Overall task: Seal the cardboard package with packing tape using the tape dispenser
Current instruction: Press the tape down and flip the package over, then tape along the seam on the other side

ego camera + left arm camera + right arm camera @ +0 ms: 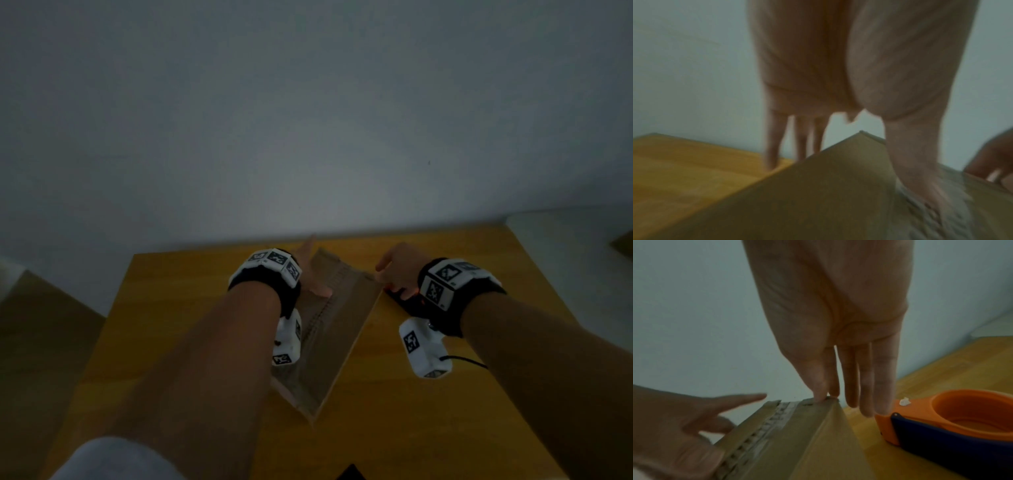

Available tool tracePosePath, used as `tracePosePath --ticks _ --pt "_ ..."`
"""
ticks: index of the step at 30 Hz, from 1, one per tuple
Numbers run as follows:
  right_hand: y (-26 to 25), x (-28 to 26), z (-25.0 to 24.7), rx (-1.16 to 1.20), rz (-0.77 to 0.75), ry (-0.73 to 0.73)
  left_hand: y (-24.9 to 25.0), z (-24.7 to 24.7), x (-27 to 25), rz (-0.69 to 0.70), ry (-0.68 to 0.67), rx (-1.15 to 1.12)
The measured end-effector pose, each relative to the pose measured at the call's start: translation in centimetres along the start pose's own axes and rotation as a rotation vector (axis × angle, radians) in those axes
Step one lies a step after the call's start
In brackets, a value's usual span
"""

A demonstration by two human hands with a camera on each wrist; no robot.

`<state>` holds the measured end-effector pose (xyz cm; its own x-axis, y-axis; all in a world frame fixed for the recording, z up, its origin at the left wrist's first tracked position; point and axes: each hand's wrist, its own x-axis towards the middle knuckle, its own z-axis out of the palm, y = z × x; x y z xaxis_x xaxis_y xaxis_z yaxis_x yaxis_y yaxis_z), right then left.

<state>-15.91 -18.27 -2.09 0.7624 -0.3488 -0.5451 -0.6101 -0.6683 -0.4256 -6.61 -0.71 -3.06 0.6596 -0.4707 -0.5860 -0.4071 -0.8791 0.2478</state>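
A brown cardboard package [337, 329] lies slantwise on the yellow wooden table [212, 342], a printed tape strip [760, 426] running down its top seam. My left hand [313, 270] lies on the far left part of the package [818, 194], fingers straight, thumb [920, 170] pressing on the strip. My right hand [397, 270] has straight fingers [865, 381]; its thumb tip [819, 395] touches the package's far right corner [828, 402]. An orange and dark blue tape dispenser [953, 420] lies on the table right of the package, under my right hand [407, 298], not gripped.
A plain grey wall [308, 120] stands right behind the table's far edge. A white surface [575, 246] adjoins the table at the right. A dark object [349, 472] shows at the bottom edge of the head view.
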Motion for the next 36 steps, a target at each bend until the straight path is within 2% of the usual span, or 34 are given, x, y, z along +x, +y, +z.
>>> tracePosePath --ticks 3,5,8,10,12,15,17,20,22,24,26,30,36 --pt "0.4 -0.2 -0.2 0.105 0.077 -0.04 1.4 -0.4 0.0 0.125 0.016 0.04" --pt "0.9 0.3 -0.4 0.081 0.086 -0.028 2.1 -0.5 0.3 0.132 0.012 0.094" --pt "2.1 1.5 -1.1 0.146 0.103 0.063 2.1 -0.7 1.3 0.08 0.014 0.107" --pt "3.2 2.0 -1.6 0.142 0.136 0.111 1.8 -1.1 2.1 0.034 0.089 0.065" --pt "4.5 2.7 -1.6 0.075 0.148 0.136 2.1 -1.4 2.5 0.0 0.126 0.025" --pt "6.1 3.3 -1.6 -0.059 0.14 0.163 3.2 -1.9 2.9 0.013 0.089 -0.082" --pt "7.0 3.9 -1.2 -0.147 0.151 0.147 4.0 -1.7 3.0 0.033 0.055 -0.153" --pt "7.6 4.9 -0.4 -0.206 0.217 0.079 4.0 -1.0 3.5 -0.014 0.009 -0.188" --pt "7.7 5.3 0.5 -0.273 0.276 -0.01 3.8 -0.8 3.8 -0.044 -0.016 -0.22" --pt "8.0 5.9 1.1 -0.367 0.268 -0.121 3.9 -0.8 3.9 -0.061 -0.017 -0.236" --pt "8.5 6.6 1.8 -0.393 0.245 -0.167 4.0 -0.8 3.9 -0.071 -0.02 -0.252" --pt "9.3 7.5 2.3 -0.368 0.224 -0.164 4.0 -0.9 4.1 -0.087 -0.035 -0.248" --pt "8.8 6.5 0.8 -0.283 0.21 -0.03 4.6 -1.2 3.6 -0.073 -0.054 -0.236"
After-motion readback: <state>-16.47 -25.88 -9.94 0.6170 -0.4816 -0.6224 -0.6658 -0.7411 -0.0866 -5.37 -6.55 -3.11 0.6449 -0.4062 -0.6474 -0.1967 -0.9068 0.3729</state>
